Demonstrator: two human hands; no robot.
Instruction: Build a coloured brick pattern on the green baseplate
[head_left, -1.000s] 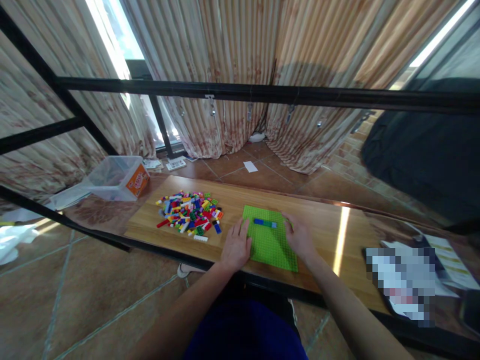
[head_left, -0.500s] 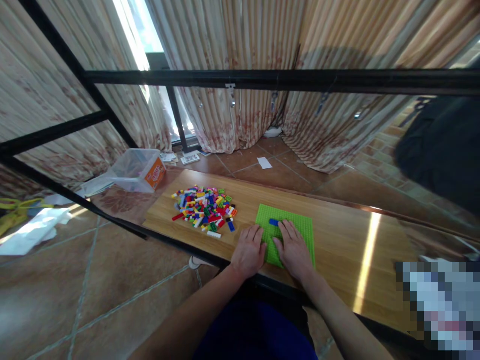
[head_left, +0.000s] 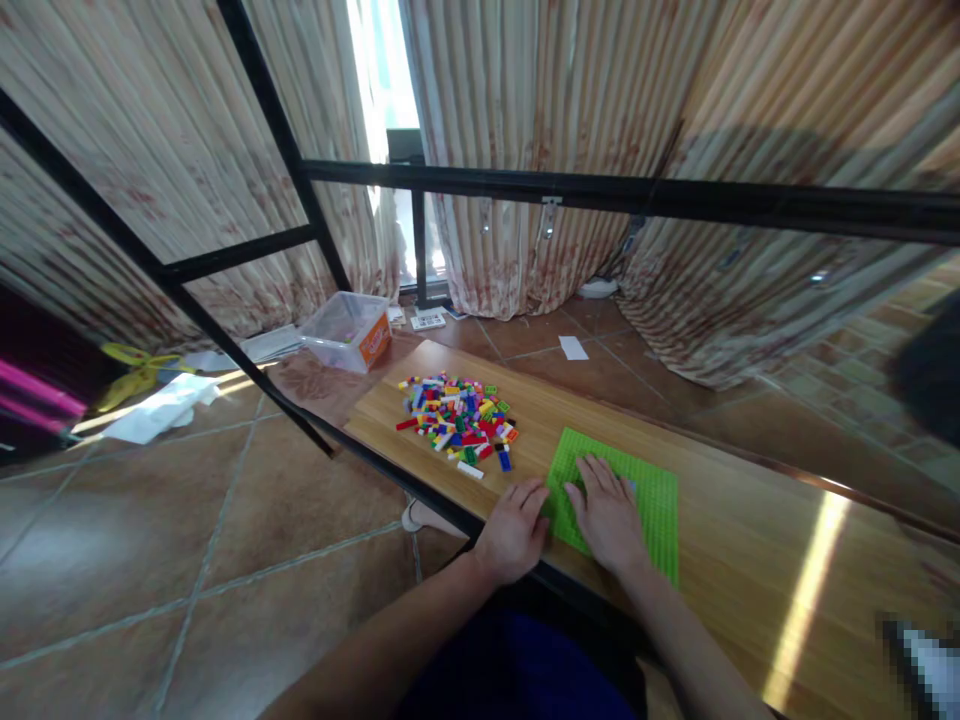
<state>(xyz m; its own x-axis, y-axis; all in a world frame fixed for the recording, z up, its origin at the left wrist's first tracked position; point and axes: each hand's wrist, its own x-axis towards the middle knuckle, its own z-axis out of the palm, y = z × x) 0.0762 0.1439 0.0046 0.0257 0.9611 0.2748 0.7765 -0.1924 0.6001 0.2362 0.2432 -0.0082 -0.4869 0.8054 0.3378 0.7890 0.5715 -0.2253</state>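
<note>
A studded green baseplate (head_left: pixel 660 515) lies on the wooden bench top, partly covered by my hands. My right hand (head_left: pixel 611 515) rests palm down over its middle, fingers stretched out and slightly apart. A small bluish piece (head_left: pixel 631 487) shows beside those fingers; most of it is hidden. At the plate's left edge, my left hand (head_left: pixel 511 532) lies with loosely bent fingers near or touching the rim, and nothing shows in them. Farther left spreads a heap of mixed colored toy bricks (head_left: pixel 457 415). A blue brick (head_left: pixel 505 459) and a white brick (head_left: pixel 470 470) lie at its near side.
Beyond the left end of the bench (head_left: pixel 720 470), a clear plastic box (head_left: pixel 330 335) with an orange label stands on the tiled floor. A black metal rail (head_left: pixel 480 182) crosses in front of the curtains (head_left: pixel 510 90). Papers (head_left: pixel 161 410) lie on the floor at left.
The view has turned left, so the scene sits farther right. My right hand now covers where the blue brick showed. My left hand has drawn back to the plate's left edge.
</note>
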